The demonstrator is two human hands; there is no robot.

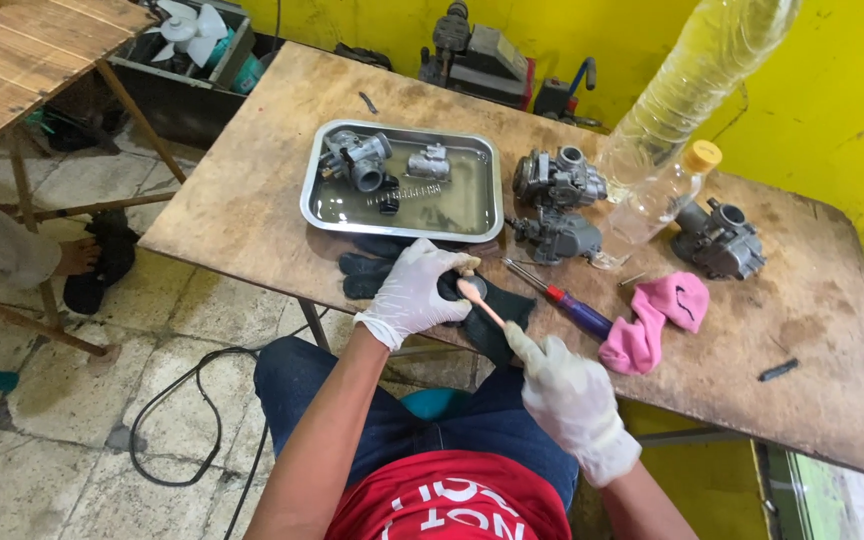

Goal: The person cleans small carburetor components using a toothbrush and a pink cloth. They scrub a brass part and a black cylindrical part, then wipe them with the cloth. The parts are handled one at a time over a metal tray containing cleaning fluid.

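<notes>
The small brush (479,302), pale pink in the handle, lies across the gap between both gloved hands at the near edge of the table (252,210). The right hand (574,395) has its grip closed on the lower end, forefinger stretched along the handle. The left hand (414,292) is curled tight round a small dark part (449,285) pressed against the black cloth (487,315), with the bristle end meeting it there. To my eye the work wants short, light strokes, the part held steady on the cloth so it cannot roll off the edge.

Just beyond the cloth sits a steel tray (312,205) of murky liquid holding a carburettor body (357,160), a smaller casting (429,162) and a spring. To its right stand two more carburettors (557,205), a purple-handled screwdriver (567,302) and a pink sock (657,318).

As for packages: a tall clear plastic bottle (692,75) of yellowish liquid leans in close to the camera, bare of any label, and a small clear bottle (664,195) with a yellow cap rests beside it. No signs show on the yellow wall.
</notes>
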